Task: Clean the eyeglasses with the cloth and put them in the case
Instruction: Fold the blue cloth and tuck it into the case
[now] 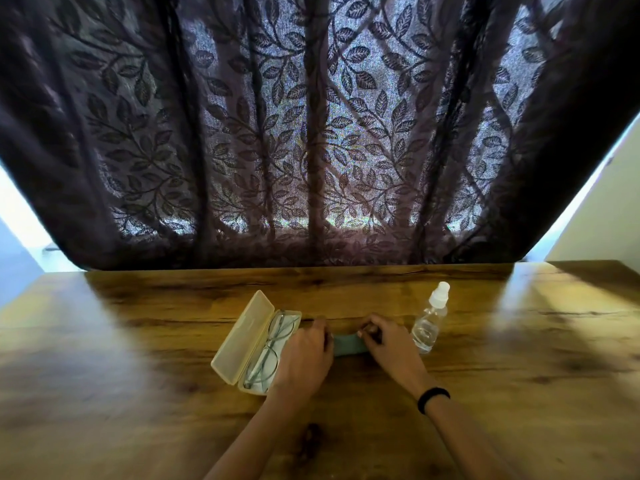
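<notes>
A cream hard case (239,341) lies open on the wooden table (138,341), lid tipped to the left. Thin-rimmed round eyeglasses (273,348) lie folded inside its tray. Just right of the case a folded grey-green cloth (346,345) rests flat on the table. My left hand (306,355) holds the cloth's left end and covers the case's right rim. My right hand (388,344), with a black band on its wrist, pinches the cloth's right end with thumb and fingers. Most of the cloth is hidden under both hands.
A small clear spray bottle (431,320) with a white cap stands right of my right hand, close to it. A dark leaf-patterned curtain (311,133) hangs behind the table's far edge.
</notes>
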The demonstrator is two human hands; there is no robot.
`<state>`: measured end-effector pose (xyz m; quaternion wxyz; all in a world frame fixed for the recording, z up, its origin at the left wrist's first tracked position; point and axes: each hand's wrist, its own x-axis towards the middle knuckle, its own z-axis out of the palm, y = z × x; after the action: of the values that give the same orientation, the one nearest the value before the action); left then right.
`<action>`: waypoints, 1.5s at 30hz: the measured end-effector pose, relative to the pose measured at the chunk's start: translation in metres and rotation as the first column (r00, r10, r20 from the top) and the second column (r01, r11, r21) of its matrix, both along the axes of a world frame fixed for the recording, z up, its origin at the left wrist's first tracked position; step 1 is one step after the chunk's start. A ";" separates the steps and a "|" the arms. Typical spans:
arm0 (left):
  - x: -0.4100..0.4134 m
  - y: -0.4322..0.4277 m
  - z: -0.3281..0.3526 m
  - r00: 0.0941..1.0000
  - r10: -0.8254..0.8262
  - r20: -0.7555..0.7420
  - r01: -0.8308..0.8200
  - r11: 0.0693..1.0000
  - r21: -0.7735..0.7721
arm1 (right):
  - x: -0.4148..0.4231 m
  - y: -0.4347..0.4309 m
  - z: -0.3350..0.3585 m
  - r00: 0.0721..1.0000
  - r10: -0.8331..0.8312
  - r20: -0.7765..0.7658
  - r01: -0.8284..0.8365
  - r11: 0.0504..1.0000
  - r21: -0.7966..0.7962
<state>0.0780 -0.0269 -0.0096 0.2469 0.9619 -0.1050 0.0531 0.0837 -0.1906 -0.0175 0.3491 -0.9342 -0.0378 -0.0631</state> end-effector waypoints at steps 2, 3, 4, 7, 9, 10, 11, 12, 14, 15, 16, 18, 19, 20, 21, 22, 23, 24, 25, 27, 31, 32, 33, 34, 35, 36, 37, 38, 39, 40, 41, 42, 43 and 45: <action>0.002 0.000 -0.001 1.000 0.006 -0.002 -0.006 1.000 0.002 | 0.004 0.001 -0.001 1.000 -0.027 -0.002 0.027 1.000 -0.003; 0.001 0.001 -0.001 1.000 -0.001 -0.008 0.001 1.000 0.006 | 0.005 0.001 -0.002 0.999 -0.036 -0.004 0.036 0.999 -0.014; 0.002 0.001 -0.002 1.000 -0.018 -0.015 0.018 1.000 0.015 | 0.007 0.001 -0.002 0.999 -0.039 -0.008 0.039 0.999 -0.028; 0.003 0.003 -0.007 0.996 -0.064 -0.060 0.069 0.995 0.071 | 0.010 0.000 -0.004 0.999 -0.011 -0.050 0.007 0.997 -0.074; 0.004 0.003 -0.008 0.996 -0.051 -0.076 0.057 0.996 0.073 | 0.012 0.000 -0.003 0.995 0.029 -0.100 -0.037 0.996 -0.083; 0.005 0.002 -0.008 0.996 -0.041 -0.077 0.046 0.997 0.057 | 0.013 0.000 -0.003 0.991 0.047 -0.126 -0.058 0.995 -0.086; 0.005 0.001 -0.008 0.996 -0.035 -0.080 0.039 0.998 0.043 | 0.014 -0.001 -0.002 0.987 0.062 -0.147 -0.076 0.993 -0.090; 0.005 0.001 -0.008 0.996 -0.034 -0.086 0.038 0.998 0.040 | 0.014 -0.001 -0.001 0.985 0.071 -0.159 -0.087 0.992 -0.096; 0.006 0.000 -0.008 0.995 -0.038 -0.092 0.044 0.997 0.069 | 0.015 -0.002 -0.001 0.984 0.074 -0.161 -0.093 0.990 -0.111; 0.006 -0.001 -0.007 0.995 -0.038 -0.096 0.046 0.996 0.082 | 0.014 -0.002 -0.002 0.985 0.073 -0.155 -0.092 0.988 -0.120; 0.007 -0.001 -0.007 0.994 -0.037 -0.099 0.045 0.996 0.082 | 0.014 -0.002 -0.002 0.986 0.074 -0.149 -0.094 0.987 -0.131; 0.008 0.000 -0.007 0.993 -0.032 -0.114 0.040 0.997 0.068 | 0.014 -0.002 -0.003 0.986 0.086 -0.141 -0.107 0.983 -0.148; 0.008 0.001 -0.007 0.992 -0.028 -0.124 0.036 0.998 0.061 | 0.014 -0.002 -0.003 0.985 0.100 -0.139 -0.121 0.981 -0.151; 0.009 0.001 -0.007 0.991 -0.026 -0.133 0.033 0.998 0.049 | 0.014 -0.002 -0.004 0.983 0.116 -0.143 -0.138 0.979 -0.152; 0.009 0.002 -0.006 0.990 -0.025 -0.139 0.030 0.999 0.032 | 0.014 -0.002 -0.004 0.980 0.133 -0.149 -0.155 0.976 -0.150; 0.009 0.002 -0.006 0.989 -0.023 -0.144 0.025 1.000 0.009 | 0.013 -0.002 -0.004 0.977 0.149 -0.154 -0.171 0.975 -0.144; 0.008 0.003 -0.005 0.988 -0.019 -0.152 0.016 1.000 -0.020 | 0.012 -0.003 -0.004 0.974 0.167 -0.155 -0.188 0.974 -0.128; 0.008 0.004 -0.004 0.986 -0.013 -0.166 0.004 0.999 -0.052 | 0.012 -0.003 -0.002 0.970 0.185 -0.156 -0.202 0.975 -0.096; 0.007 0.005 -0.003 0.983 -0.008 -0.182 -0.008 0.996 -0.086 | 0.010 -0.003 0.000 0.967 0.201 -0.157 -0.211 0.977 -0.045; 0.006 0.008 -0.001 0.979 -0.001 -0.202 -0.029 0.989 -0.147 | 0.008 -0.002 0.007 0.963 0.211 -0.170 -0.198 0.976 0.086; -0.001 0.019 0.007 0.983 -0.006 -0.185 -0.049 0.955 -0.293 | 0.007 0.002 0.021 0.951 0.182 -0.249 -0.027 0.854 0.520; -0.004 0.023 0.010 0.985 -0.018 -0.174 -0.044 0.938 -0.344 | 0.007 0.005 0.025 0.942 0.193 -0.275 0.020 0.785 0.620; -0.007 0.026 0.014 0.986 -0.025 -0.167 -0.043 0.918 -0.393 | 0.007 0.007 0.029 0.937 0.200 -0.287 0.054 0.728 0.683; -0.011 0.030 0.018 0.987 -0.022 -0.162 -0.051 0.898 -0.438 | 0.008 0.011 0.032 0.935 0.205 -0.291 0.071 0.693 0.717; -0.014 0.035 0.021 0.987 -0.010 -0.157 -0.067 0.877 -0.475 | 0.010 0.016 0.037 0.935 0.211 -0.286 0.076 0.667 0.741; -0.017 0.040 0.025 0.988 0.009 -0.152 -0.086 0.857 -0.509 | 0.013 0.022 0.041 0.937 0.216 -0.274 0.069 0.655 0.753; -0.020 0.046 0.028 0.989 0.030 -0.147 -0.105 0.835 -0.540 | 0.016 0.030 0.045 0.941 0.219 -0.258 0.054 0.654 0.754; -0.023 0.052 0.031 0.988 0.052 -0.147 -0.127 0.813 -0.568 | 0.019 0.037 0.048 0.947 0.219 -0.234 0.029 0.669 0.742; -0.025 0.059 0.033 0.986 0.075 -0.150 -0.149 0.798 -0.583 | 0.022 0.046 0.050 0.952 0.222 -0.210 -0.003 0.694 0.720; -0.028 0.066 0.036 0.985 0.097 -0.146 -0.164 0.797 -0.581 | 0.025 0.055 0.052 0.955 0.230 -0.186 -0.038 0.719 0.694; -0.030 0.072 0.038 0.985 0.115 -0.128 -0.168 0.806 -0.567 | 0.028 0.064 0.053 0.956 0.242 -0.164 -0.071 0.736 0.673; -0.032 0.079 0.039 0.986 0.128 -0.105 -0.165 0.818 -0.551 | 0.030 0.072 0.054 0.956 0.254 -0.146 -0.100 0.753 0.651; -0.034 0.084 0.040 0.987 0.140 -0.085 -0.163 0.830 -0.534 | 0.032 0.080 0.054 0.957 0.261 -0.128 -0.126 0.770 0.625; -0.039 0.093 0.041 0.983 0.174 -0.054 -0.178 0.851 -0.495 | 0.037 0.094 0.052 0.957 0.273 -0.097 -0.172 0.804 0.569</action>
<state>0.0395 0.0657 0.0315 0.4807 0.8715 0.0015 0.0971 0.1207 -0.0967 0.0345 0.6118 -0.7833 -0.0967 0.0522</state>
